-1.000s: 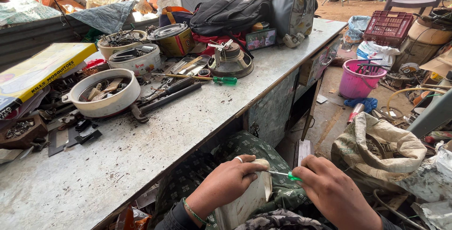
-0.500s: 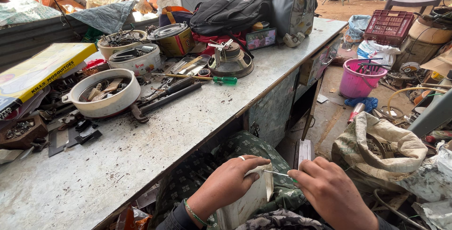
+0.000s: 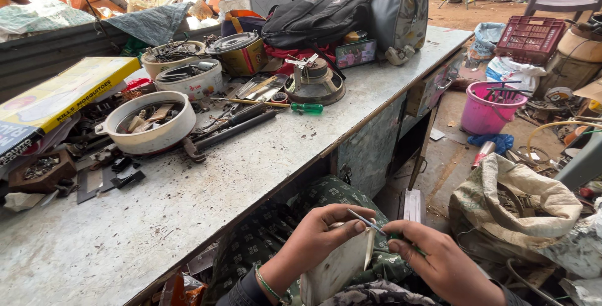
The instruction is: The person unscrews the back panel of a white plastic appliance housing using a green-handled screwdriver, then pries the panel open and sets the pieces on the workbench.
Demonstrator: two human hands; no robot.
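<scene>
Head view. Left edge, mid-height: flat yellow carton [image 3: 59, 96] with a printed label lies tilted on the grey workbench [image 3: 188, 218], its left end cut off by the frame. Upper middle: brass-coloured round tin [image 3: 238, 52] with a lid, next to a white bowl [image 3: 188, 79] of metal parts. A larger white bowl [image 3: 150, 123] sits left of centre, filled with scrap bits. Small framed picture [image 3: 355, 53] leans against the black backpack [image 3: 313, 17] at top centre. Right side, on the ground: pink bucket [image 3: 486, 108], red crate [image 3: 530, 37] behind it, tan sack [image 3: 514, 209] at lower right. Green-handled screwdriver [image 3: 276, 104] lies on the bench at centre.

Hard to read: contents of the bowls are too small to identify. Both forearms are cut off by the bottom edge.

Bottom centre: left hand [image 3: 320, 240] is curled around a whitish flat casing [image 3: 338, 265], gripping its top edge; its lower part runs out of frame and its type is unclear. Right hand [image 3: 439, 259] pinches a thin screwdriver [image 3: 376, 227], green handle mostly hidden in the fist, metal shaft angled up-left to the casing top near the left thumb. The casing is held over the lap, below the bench edge, in front of green patterned cloth [image 3: 301, 209].
</scene>
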